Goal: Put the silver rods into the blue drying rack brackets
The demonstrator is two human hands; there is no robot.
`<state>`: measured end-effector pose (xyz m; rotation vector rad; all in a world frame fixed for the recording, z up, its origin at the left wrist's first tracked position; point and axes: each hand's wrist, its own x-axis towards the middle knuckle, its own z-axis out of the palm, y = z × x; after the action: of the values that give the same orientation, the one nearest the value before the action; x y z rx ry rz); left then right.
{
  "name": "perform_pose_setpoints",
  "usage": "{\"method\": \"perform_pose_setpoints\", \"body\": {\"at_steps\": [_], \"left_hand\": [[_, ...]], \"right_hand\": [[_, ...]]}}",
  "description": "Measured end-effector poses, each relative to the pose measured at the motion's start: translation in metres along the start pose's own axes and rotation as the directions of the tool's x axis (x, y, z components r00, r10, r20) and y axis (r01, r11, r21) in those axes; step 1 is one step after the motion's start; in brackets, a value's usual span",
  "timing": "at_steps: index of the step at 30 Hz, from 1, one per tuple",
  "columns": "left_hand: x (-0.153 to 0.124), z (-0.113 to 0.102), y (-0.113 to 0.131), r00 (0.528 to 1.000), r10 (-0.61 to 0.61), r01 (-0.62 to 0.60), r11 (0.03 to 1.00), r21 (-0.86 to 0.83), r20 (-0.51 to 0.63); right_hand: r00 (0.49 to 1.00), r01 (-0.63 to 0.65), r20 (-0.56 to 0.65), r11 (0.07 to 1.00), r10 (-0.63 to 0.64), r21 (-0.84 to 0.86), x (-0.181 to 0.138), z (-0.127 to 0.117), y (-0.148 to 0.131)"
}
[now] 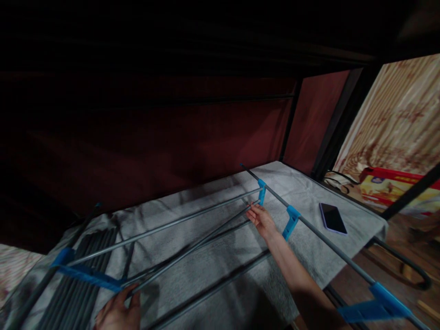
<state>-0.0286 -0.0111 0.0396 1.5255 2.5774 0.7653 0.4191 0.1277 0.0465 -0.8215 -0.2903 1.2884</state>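
Left hand (117, 314) low at the near edge, partly cut off by the frame. Fingers (132, 293) bent over the near ends of the thin grey rods (192, 247), right where these meet the blue bar (85, 275). Grip half closed and touching the metal; cannot tell whether truly clenched around it.

Right hand (263, 221) stretched forward along a bare forearm, palm down. Grip released, fingers nearly straight, with fingertips (250, 211) resting against the far ends of the same rods, just beside the blue clip (261, 192).

Rods thus spanning slantwise between both hands, near ends at the left grip and far ends at the right, lying low over the grey cloth (220, 270).

Blue clip seated on a long rail (323, 238) running from far centre down to the near right corner, passing right of the right wrist and carrying further blue fittings (292, 220).

Left of the left hand, a bundle of spare rods (77, 288) lying on the cloth under the blue bar.

Phone (332, 218) face up on the cloth, beyond the rail, well apart from both hands. Dark red panel (172, 137) behind everything; red box (395, 183) off to the right.
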Motion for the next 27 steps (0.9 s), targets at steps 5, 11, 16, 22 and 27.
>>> {"method": "perform_pose_setpoints", "body": {"at_steps": [5, 11, 16, 22, 27], "left_hand": [[0.004, 0.001, -0.001, 0.999, 0.02, -0.015, 0.993, 0.121, -0.046], [-0.002, -0.012, 0.01, 0.987, 0.133, -0.113, 0.972, 0.207, -0.087], [-0.016, -0.031, 0.036, 0.983, 0.165, -0.137, 0.951, 0.277, -0.081], [-0.015, -0.032, 0.042, 0.972, 0.223, -0.199, 0.951, 0.236, -0.078], [-0.006, -0.029, 0.043, 0.948, 0.293, -0.258, 0.934, 0.246, -0.121]], "right_hand": [[1.0, 0.013, 0.01, 1.0, -0.012, -0.027, -0.001, 0.0, -0.001], [1.0, -0.003, -0.004, 0.999, 0.003, -0.038, -0.002, 0.0, -0.006], [0.998, -0.022, -0.06, 0.991, 0.014, -0.133, 0.01, -0.021, -0.005], [0.987, -0.142, 0.05, 0.968, 0.155, -0.205, 0.017, -0.026, 0.017], [0.972, -0.166, 0.12, 0.951, 0.203, -0.262, 0.004, -0.006, 0.041]]}}
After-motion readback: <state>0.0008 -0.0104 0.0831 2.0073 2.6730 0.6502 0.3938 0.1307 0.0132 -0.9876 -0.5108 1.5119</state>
